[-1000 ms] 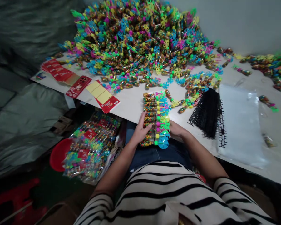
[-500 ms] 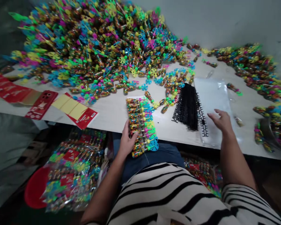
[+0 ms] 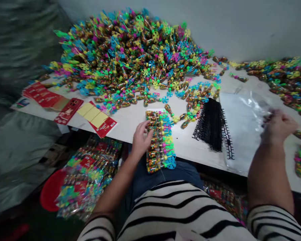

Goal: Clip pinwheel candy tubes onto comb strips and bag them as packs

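Note:
A row of clear candy-filled bottles with small coloured fan tops (image 3: 154, 145) lies side by side, its near end over the table's front edge. My left hand (image 3: 141, 139) grips the row's left side, fingers curled over the bottles. On the right, my right hand (image 3: 281, 127) is closed at the side of a clear plastic bag (image 3: 240, 134), which is wrinkled and shiny near it. Motion blurs these fingertips. Between my hands lies a stack of black toothed plastic strips (image 3: 209, 125), with one strip (image 3: 228, 140) apart on the bag's left edge.
A big heap of fan-topped candy bottles (image 3: 130, 53) fills the back of the table; another pile (image 3: 286, 80) lies along the right. Red cards (image 3: 107, 127) and a red phone case (image 3: 69, 110) sit at left. Packed bags (image 3: 87, 180) and a red basin (image 3: 51, 190) stand below.
My right hand has moved right across the plastic bag and closed; the bag now looks wrinkled. My left hand has shifted up along the row. The view has turned slightly left.

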`<state>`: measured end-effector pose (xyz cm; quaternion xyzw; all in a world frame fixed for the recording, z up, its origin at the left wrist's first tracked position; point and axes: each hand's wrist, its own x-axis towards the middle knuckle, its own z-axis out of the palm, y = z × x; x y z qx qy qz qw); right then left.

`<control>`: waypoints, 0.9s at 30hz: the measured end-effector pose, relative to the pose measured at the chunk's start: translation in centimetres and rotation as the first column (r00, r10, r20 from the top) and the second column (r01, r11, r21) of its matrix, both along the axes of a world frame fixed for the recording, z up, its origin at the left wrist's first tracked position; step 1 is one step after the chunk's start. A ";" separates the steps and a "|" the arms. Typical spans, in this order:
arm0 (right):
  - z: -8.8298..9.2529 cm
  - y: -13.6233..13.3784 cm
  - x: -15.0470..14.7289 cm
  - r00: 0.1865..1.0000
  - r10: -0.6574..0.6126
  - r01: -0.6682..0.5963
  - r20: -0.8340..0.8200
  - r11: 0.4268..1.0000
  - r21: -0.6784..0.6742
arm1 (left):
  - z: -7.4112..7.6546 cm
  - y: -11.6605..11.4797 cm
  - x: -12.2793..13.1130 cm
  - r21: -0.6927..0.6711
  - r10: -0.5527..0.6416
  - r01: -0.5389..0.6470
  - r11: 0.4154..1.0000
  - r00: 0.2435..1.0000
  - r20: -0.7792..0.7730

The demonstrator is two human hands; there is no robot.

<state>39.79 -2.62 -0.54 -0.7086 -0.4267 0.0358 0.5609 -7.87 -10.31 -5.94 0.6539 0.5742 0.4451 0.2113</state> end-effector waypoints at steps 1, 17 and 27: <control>0.7 0.4 -3.6 0.993 0.064 -0.064 -0.096 0.998 0.000 | 0.7 0.3 1.1 0.043 -0.055 0.056 0.997 0.998 -0.028; -5.2 3.9 -25.8 0.198 0.978 -0.795 0.070 0.202 -0.572 | 2.3 3.8 -1.7 0.300 -0.011 0.058 0.952 0.987 -0.158; -6.5 10.2 -21.6 0.203 0.842 -0.425 0.500 0.536 -0.729 | 1.2 3.7 -5.1 0.166 0.087 -0.112 0.980 0.985 0.152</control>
